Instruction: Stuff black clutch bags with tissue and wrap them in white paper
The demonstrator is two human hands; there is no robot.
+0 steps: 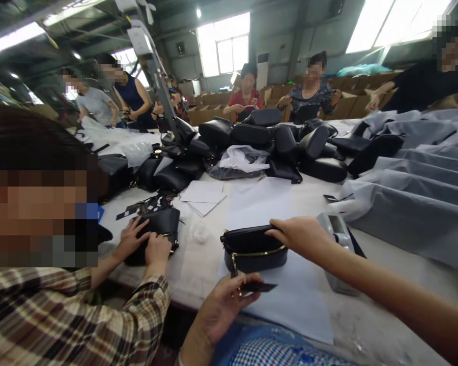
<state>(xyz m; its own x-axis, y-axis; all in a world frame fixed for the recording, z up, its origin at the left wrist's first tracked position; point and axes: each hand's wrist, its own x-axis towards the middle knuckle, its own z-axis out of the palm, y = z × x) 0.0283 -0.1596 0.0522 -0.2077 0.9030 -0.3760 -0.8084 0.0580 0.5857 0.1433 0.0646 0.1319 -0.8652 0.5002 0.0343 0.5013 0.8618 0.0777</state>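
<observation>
A small black handbag (255,259) with a gold zipper across its front stands upright on white sheets in front of me. My right hand (295,238) is closed on the right end of its top edge, thumb and fingers pinching the rim. Below the bag's left side, my left hand (229,300) is turned palm up and pinches a dark flat tag (260,287). A zipper pull (233,262) hangs from the bag's left front, just above those fingers. Whether the tag is tied to it, I cannot tell.
At my left, a co-worker in a plaid shirt (137,325) handles another black bag (164,223). White paper sheets (204,193) lie ahead, before piled black bags (252,134). A grey tape dispenser (338,239) stands by my right forearm. Wrapped bags (416,213) line the right.
</observation>
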